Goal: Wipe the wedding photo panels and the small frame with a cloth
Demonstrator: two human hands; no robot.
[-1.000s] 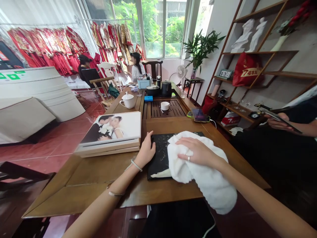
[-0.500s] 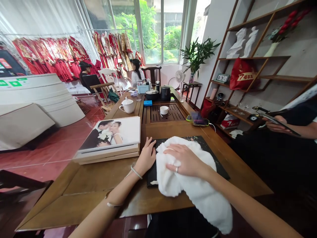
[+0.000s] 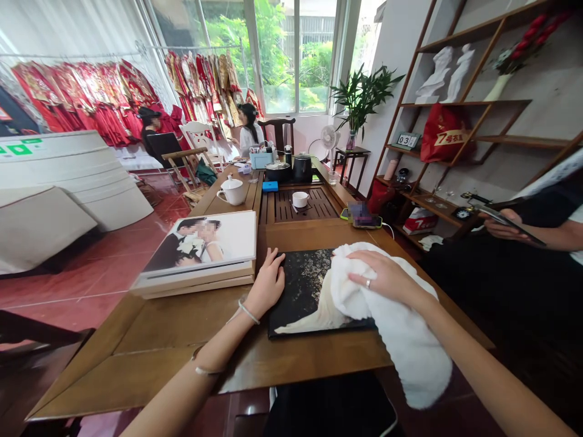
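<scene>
A flat, dark photo panel (image 3: pixel 303 291) lies on the wooden table, printed with a pale gown and light specks on black. My left hand (image 3: pixel 269 282) rests against its left edge, fingers stretched out and holding nothing. On the panel's right part, my right hand (image 3: pixel 387 276) grips a bunched white towel (image 3: pixel 403 340) and presses it down. The towel hides that side of the panel, and its loose end hangs past the table's front edge. Left of my left hand sits a stack of photo panels (image 3: pixel 200 249), the top one a wedding picture.
Farther back stand a white teapot (image 3: pixel 231 190), a tea tray (image 3: pixel 314 209) with a white cup (image 3: pixel 300 199), and a blue box (image 3: pixel 270 186). A phone (image 3: pixel 362 218) lies by the right edge. At right, a person's hand (image 3: pixel 503 226) holds a dark device. Two people sit beyond.
My right hand has slid the towel to the right across the panel, uncovering its left and middle part. My left hand has stayed at the left edge.
</scene>
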